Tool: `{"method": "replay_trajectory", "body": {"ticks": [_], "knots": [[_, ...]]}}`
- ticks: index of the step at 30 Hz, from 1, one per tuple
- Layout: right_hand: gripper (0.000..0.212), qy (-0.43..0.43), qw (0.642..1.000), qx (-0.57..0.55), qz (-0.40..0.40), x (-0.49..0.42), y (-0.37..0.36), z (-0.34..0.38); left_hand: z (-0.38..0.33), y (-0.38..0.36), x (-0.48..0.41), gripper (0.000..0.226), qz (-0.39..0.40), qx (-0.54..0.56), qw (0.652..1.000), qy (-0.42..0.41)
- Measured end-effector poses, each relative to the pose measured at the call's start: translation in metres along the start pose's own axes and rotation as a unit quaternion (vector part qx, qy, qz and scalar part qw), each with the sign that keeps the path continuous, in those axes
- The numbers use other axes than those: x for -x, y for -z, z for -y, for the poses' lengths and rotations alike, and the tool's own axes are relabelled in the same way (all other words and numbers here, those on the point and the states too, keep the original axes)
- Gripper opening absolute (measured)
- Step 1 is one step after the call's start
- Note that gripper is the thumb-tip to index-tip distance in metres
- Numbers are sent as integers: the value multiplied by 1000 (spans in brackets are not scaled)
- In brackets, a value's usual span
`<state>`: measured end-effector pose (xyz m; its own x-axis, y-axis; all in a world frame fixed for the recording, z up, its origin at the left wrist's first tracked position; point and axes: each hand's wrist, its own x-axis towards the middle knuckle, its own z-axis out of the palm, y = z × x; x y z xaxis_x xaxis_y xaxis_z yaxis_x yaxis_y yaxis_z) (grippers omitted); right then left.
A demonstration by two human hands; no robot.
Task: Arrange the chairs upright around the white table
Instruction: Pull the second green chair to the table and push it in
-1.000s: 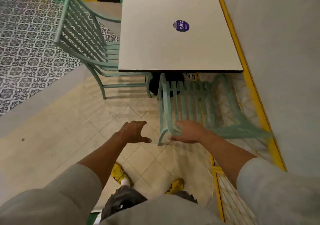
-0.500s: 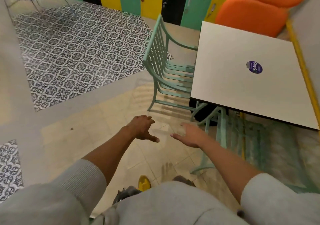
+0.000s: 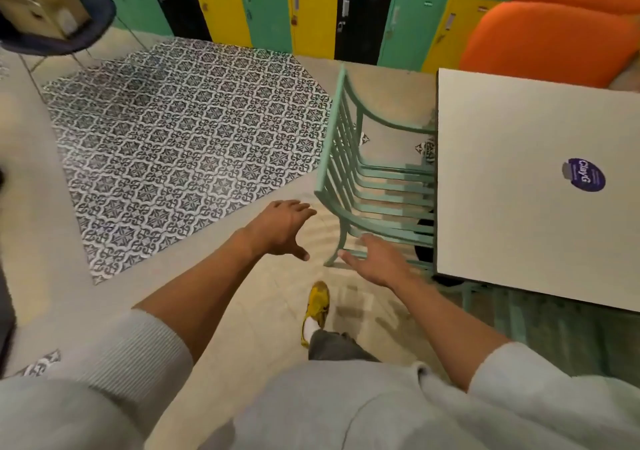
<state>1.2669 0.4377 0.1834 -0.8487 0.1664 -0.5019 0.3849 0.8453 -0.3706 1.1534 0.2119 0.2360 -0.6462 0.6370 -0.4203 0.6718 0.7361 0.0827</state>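
The white square table (image 3: 512,207) with a purple sticker fills the right side. A green slatted metal chair (image 3: 360,179) stands upright at its left edge, seat tucked under the top. A second green chair (image 3: 540,325) shows blurred below the table's near edge; I cannot tell its pose. My left hand (image 3: 282,228) hovers open over the floor, left of the upright chair. My right hand (image 3: 377,262) is open, fingers spread, just in front of that chair's front leg, holding nothing.
A patterned black-and-white tile patch (image 3: 187,152) covers the floor to the left. Green, yellow and black lockers (image 3: 311,10) line the far wall. An orange cushioned seat (image 3: 554,30) sits beyond the table. A dark chair with a cardboard box (image 3: 45,10) stands far left.
My right hand has let go of the near chair's back. My view has swung left, and both hands now reach toward the upright chair at the table's left side.
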Motion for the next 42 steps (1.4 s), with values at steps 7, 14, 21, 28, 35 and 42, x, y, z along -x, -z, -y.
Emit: {"method": "replay_trajectory", "body": {"ticks": [7,14,21,28,35,42], "knots": [[91,-37,999,-16,25,-111,53,41,79,85,-140,117,41,-78,994,-62],[94,-68,994,-66,62,-169,103,43,99,143,-275,111,88,-193,962,-170],[93,-129,978,-156,56,-192,83,72,115,176,-389,100,123,-343,887,-282],[78,-321,916,-239,-20,-253,40,156,149,179,-487,78,111,-431,800,-403],[44,-524,822,-198,-105,-304,26,216,206,162,-517,29,30,-372,774,-511],[49,-557,802,-192,-94,-327,29,228,215,158,-536,31,29,-378,748,-545]]}}
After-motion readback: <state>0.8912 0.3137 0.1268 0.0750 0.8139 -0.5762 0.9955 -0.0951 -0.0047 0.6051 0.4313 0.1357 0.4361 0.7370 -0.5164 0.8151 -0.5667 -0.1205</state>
